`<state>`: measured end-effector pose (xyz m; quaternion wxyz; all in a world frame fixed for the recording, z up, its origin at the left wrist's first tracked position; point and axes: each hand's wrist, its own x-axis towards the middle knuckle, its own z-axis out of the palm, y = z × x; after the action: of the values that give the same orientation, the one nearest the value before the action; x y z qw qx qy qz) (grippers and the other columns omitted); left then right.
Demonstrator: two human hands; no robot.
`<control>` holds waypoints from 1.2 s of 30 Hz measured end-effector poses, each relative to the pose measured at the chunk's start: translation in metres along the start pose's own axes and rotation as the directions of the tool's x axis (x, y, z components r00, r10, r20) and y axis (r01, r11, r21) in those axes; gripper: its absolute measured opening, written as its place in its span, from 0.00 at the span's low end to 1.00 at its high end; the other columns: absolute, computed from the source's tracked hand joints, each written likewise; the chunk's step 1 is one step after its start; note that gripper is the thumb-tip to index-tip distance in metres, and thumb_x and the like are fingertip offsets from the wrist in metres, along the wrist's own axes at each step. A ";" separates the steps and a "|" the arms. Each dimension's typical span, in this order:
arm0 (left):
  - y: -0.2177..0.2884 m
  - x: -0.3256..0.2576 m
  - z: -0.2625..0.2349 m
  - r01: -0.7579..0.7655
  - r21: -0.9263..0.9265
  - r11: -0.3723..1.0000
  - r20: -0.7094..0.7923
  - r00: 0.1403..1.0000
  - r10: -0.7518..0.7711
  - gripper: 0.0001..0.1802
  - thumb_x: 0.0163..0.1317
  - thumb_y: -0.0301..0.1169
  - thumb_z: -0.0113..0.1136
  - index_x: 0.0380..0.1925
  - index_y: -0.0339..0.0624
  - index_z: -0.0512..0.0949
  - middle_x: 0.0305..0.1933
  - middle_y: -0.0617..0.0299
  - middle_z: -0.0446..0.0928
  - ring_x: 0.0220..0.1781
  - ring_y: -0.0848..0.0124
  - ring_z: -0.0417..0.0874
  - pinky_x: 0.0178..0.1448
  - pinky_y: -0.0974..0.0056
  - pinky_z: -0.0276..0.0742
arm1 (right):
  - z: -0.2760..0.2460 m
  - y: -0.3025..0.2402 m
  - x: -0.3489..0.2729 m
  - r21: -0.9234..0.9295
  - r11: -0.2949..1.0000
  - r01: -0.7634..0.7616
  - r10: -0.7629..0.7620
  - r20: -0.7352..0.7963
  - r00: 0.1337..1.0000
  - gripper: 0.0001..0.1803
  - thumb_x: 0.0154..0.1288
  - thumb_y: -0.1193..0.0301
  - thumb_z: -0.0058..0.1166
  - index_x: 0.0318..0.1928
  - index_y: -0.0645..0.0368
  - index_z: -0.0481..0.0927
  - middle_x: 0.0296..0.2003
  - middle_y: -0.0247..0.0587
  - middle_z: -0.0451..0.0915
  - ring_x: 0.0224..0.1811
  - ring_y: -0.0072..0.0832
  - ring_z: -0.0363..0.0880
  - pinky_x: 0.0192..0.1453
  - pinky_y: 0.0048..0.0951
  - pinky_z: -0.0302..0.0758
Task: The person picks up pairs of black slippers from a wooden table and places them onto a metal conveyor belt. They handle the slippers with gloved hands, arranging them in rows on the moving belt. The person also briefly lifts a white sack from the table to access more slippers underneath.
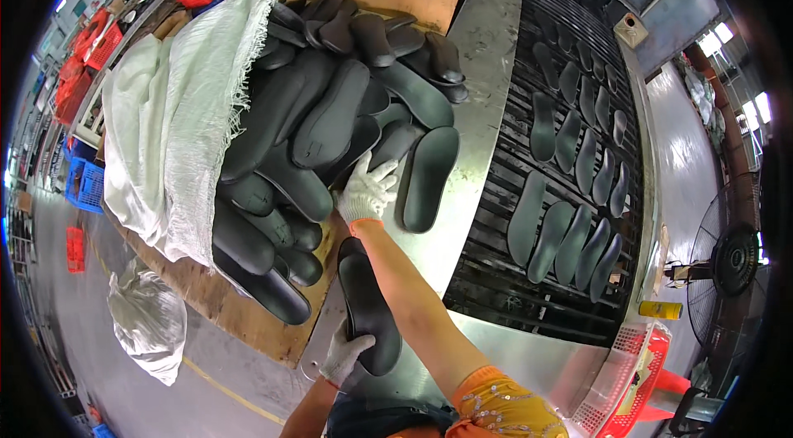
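Observation:
My left hand, in a pale glove, grips the heel end of a black shoe insole at the near edge of the metal table, its thumb lying over the side. Another dark insole shows at the far end of that one. Also gloved, my right hand reaches to the front of a large heap of dark insoles, its fingers spread against the end of a grey-black insole. Just right of those fingers, a single insole lies flat on the metal surface.
White woven sacking covers the heap's left side, on a wooden board. To the right, a slatted black conveyor carries rows of insoles. A red-and-white basket, yellow can and black fan stand at the right.

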<state>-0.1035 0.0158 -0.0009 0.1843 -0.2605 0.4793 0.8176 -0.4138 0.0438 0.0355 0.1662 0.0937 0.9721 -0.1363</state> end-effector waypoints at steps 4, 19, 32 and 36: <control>-0.016 0.004 -0.019 0.011 0.032 0.999 -0.018 1.000 -0.010 0.32 0.55 0.22 0.67 0.63 0.35 0.73 0.55 0.60 0.82 0.56 0.69 0.82 0.63 0.63 0.76 | -0.025 0.023 -0.004 0.411 0.910 -0.057 0.054 0.019 0.998 0.50 0.55 0.72 0.59 0.78 0.52 0.52 0.72 0.66 0.59 0.67 0.53 0.70 0.66 0.47 0.71; -0.002 0.014 -0.004 -0.057 0.042 0.997 -0.024 0.998 0.058 0.32 0.54 0.20 0.67 0.61 0.35 0.74 0.54 0.58 0.82 0.57 0.64 0.82 0.65 0.59 0.76 | -0.018 0.162 0.033 0.985 0.123 -0.119 0.097 0.108 0.989 0.25 0.52 0.79 0.68 0.52 0.69 0.80 0.44 0.48 0.85 0.41 0.38 0.85 0.50 0.38 0.82; 0.006 0.018 -0.001 0.078 0.098 0.992 -0.081 0.994 -0.070 0.28 0.54 0.19 0.67 0.57 0.35 0.77 0.50 0.61 0.84 0.51 0.69 0.83 0.60 0.61 0.78 | -0.140 0.149 0.209 0.449 0.824 0.347 -0.278 -0.213 0.937 0.33 0.40 0.63 0.70 0.51 0.63 0.83 0.47 0.54 0.85 0.49 0.46 0.85 0.56 0.40 0.79; 0.018 0.018 0.011 0.113 0.059 0.992 -0.096 0.990 -0.107 0.29 0.52 0.22 0.67 0.58 0.34 0.77 0.50 0.61 0.84 0.51 0.68 0.84 0.59 0.61 0.79 | -0.126 0.136 0.242 0.446 0.815 0.369 -0.371 -0.088 0.925 0.40 0.38 0.59 0.72 0.57 0.60 0.81 0.52 0.55 0.84 0.55 0.48 0.82 0.59 0.40 0.77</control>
<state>-0.1306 0.0177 0.0054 0.2147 -0.3182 0.4981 0.7775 -0.6445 0.2432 0.0339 0.1116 -0.0609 0.9122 -0.3897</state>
